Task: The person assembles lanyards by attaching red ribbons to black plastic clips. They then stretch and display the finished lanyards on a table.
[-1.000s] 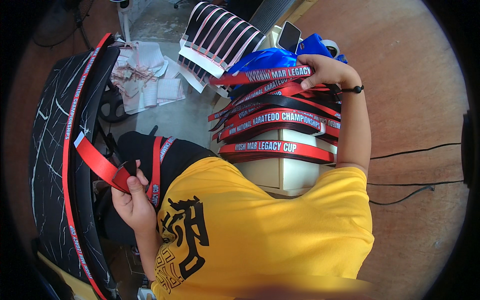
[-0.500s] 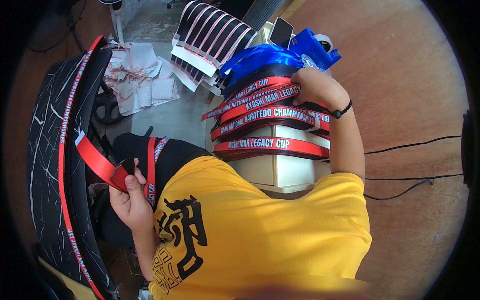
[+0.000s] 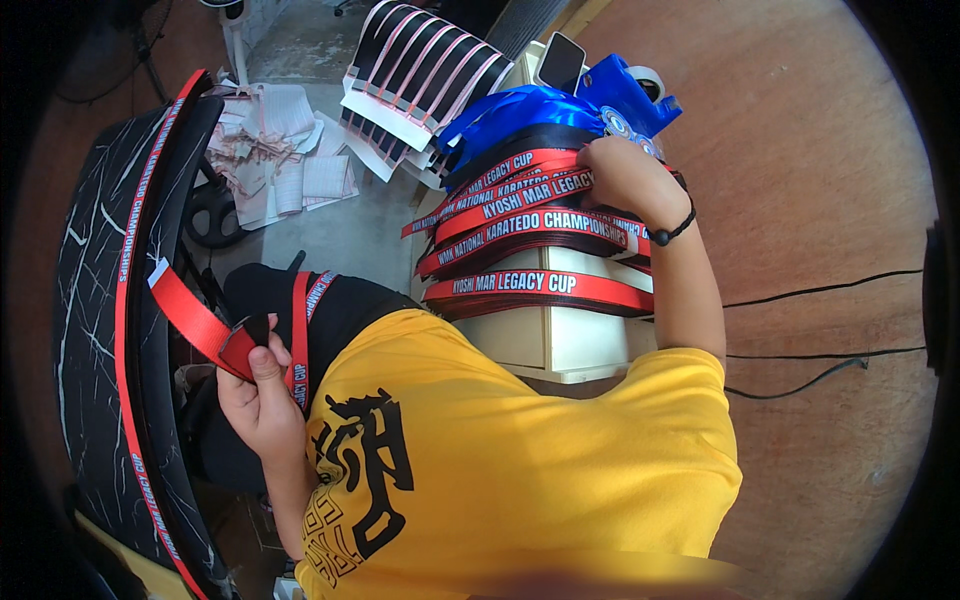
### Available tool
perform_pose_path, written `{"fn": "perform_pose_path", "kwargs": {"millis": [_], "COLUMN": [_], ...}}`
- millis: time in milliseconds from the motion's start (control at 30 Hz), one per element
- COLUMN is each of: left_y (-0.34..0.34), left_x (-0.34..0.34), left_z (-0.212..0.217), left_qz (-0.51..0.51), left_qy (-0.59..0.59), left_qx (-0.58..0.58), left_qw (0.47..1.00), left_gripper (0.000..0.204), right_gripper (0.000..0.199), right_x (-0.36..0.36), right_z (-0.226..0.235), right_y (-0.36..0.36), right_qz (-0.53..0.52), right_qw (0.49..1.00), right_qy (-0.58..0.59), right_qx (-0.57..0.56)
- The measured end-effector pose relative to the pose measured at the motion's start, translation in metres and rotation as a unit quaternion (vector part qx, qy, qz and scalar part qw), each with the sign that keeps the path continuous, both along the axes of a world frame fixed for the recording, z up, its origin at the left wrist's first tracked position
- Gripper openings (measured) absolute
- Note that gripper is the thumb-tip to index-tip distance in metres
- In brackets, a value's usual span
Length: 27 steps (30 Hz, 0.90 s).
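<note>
My left hand [image 3: 262, 395] is closed, thumb against fingers, on a red ribbon strap [image 3: 190, 315] with a white end and a dark fold at the fingertips. A printed red length of ribbon [image 3: 300, 340] hangs beside that hand over my dark-clad leg. At the upper right, my right hand [image 3: 635, 178] curls down at the edge of stacked red printed ribbons [image 3: 540, 228]. Its fingertips are hidden, so what they hold cannot be made out. Glossy blue ribbon [image 3: 520, 115] and round medals [image 3: 617, 124] lie just beyond that hand.
A light cabinet [image 3: 545, 345] bears the stacks. Beyond them are a phone [image 3: 560, 62], a blue tape dispenser [image 3: 625, 90] and a black-striped sheet [image 3: 425, 70]. Crumpled papers [image 3: 285, 150] lie left. One long red ribbon [image 3: 123, 340] runs along the black marbled board [image 3: 90, 300].
My right hand has shifted slightly down and left at the ribbon stack, and more of the medals shows beside it. My left hand keeps its hold on the strap.
</note>
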State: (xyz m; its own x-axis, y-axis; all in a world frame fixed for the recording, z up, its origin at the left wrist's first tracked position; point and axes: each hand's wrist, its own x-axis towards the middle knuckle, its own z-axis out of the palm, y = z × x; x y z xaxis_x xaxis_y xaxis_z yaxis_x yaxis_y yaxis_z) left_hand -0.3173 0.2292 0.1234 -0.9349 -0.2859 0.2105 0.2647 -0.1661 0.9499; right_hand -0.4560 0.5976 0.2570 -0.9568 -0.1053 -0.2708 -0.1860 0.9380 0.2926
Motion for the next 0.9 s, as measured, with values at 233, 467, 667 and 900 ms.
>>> {"fn": "perform_pose_path", "kwargs": {"millis": [233,467,667,900], "left_y": [0.001,0.003,0.003,0.003], "left_x": [0.0,-0.002,0.0,-0.002], "left_z": [0.0,-0.002,0.0,0.0], "left_qz": [-0.012,-0.002,-0.01,-0.01], "left_qy": [0.019,0.038,0.017,0.028], "left_qx": [-0.007,-0.019,-0.001,-0.004], "left_qw": [1.0,0.999,1.0,1.0], "left_gripper": [0.027,0.026,0.027,0.027], "right_gripper": [0.041,0.033,0.028,0.042], "right_x": [-0.001,-0.001,-0.017,-0.031], "right_z": [-0.005,0.029,0.041,0.032], "right_y": [0.003,0.004,0.017,0.019], "right_qz": [0.025,0.072,0.028,0.036], "right_qw": [1.0,0.989,0.935,0.981], "right_qy": [0.003,-0.055,0.009,-0.015], "right_qx": [-0.002,-0.116,-0.353,-0.192]}}
